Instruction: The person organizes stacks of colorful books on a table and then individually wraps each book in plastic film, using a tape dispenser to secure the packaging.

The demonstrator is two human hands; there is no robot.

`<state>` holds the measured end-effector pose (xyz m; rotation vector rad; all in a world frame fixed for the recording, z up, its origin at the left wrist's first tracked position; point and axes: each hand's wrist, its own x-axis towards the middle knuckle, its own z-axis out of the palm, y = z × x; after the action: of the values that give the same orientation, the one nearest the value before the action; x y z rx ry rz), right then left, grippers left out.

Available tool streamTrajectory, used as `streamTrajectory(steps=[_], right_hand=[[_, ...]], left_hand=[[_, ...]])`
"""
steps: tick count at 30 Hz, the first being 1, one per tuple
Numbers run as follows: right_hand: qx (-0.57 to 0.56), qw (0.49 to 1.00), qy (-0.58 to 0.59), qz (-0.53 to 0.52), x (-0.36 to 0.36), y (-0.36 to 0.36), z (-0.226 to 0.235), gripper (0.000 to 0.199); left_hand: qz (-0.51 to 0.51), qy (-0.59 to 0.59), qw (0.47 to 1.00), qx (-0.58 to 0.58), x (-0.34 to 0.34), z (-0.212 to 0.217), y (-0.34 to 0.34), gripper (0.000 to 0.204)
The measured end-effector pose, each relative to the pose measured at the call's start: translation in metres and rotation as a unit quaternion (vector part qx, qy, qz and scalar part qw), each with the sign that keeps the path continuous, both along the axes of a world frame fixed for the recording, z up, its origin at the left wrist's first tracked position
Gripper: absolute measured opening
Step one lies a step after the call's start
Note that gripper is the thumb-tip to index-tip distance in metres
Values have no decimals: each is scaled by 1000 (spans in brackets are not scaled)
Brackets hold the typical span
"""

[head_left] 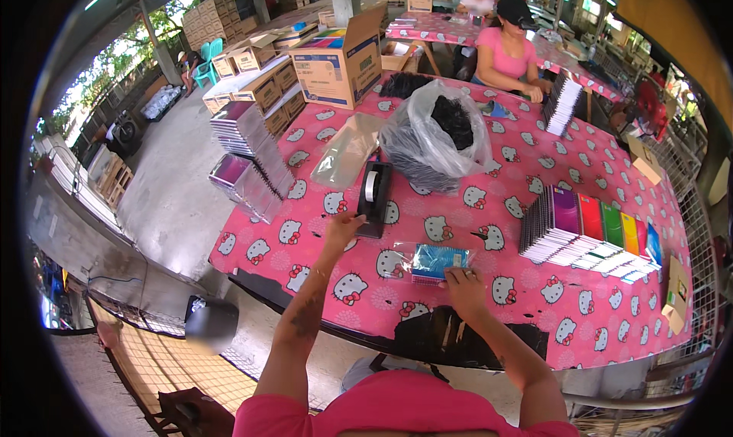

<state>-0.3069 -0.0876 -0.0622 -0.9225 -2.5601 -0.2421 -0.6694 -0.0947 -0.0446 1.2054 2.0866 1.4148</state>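
Observation:
A blue spiral notebook (437, 263) lies on the table in front of me, inside a clear plastic sleeve (398, 260) that reaches past its left side. My right hand (464, 288) rests on the notebook's near right corner, fingers laid over the sleeve. Beyond and to the left stands a black tape dispenser (376, 208) with a roll of tape (371, 186). At its near end is my left hand (347, 229), fingertips drawn together; whether tape is between them is too small to see. Clear plastic sleeves (347, 153) lie just behind the dispenser.
Wrapped notebooks (248, 150) stand stacked at the table's left edge. A row of colourful notebooks (588, 231) is on the right. A plastic bag (439, 143) with black contents and a cardboard box (336, 70) sit farther back. A co-worker (510, 51) handles notebooks (563, 105) across the table.

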Motion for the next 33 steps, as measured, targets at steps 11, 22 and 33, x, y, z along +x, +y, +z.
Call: streamTrajectory(steps=[11, 22, 33], right_hand=[[-17, 999, 38, 1, -3, -6, 6, 30], [10, 996, 86, 24, 10, 7, -3, 28], [-36, 991, 128, 32, 24, 2, 19, 32]], left_hand=[[25, -159, 978, 134, 15, -66, -27, 9], [-158, -38, 982, -100, 172, 19, -22, 23], [-120, 270, 915, -276, 207, 14, -24, 42]])
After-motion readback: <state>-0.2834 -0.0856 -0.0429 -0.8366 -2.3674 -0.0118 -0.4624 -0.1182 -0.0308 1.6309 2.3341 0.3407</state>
